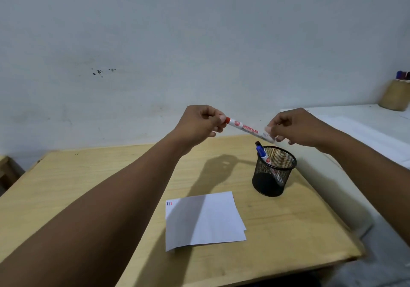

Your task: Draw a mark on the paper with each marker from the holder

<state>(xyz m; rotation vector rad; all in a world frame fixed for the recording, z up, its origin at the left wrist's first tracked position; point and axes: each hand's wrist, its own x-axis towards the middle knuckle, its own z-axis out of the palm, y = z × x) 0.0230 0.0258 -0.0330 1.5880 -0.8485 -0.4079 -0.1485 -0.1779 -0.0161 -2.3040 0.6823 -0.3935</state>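
Observation:
I hold a white marker with a red cap (248,128) in the air above the table, level between both hands. My left hand (200,123) pinches its red cap end. My right hand (295,128) pinches the other end. Below it stands a black mesh holder (271,176) with a blue-capped marker (263,154) leaning inside, and a dark tip shows beside it. A white paper (204,220) lies on the wooden table (88,176), with three short marks (169,203), dark, blue and red, at its top left corner.
A white surface (355,127) adjoins the table on the right, carrying a tan cup (395,96) with several markers. A grey wall stands close behind the table. The table's front edge runs near the paper.

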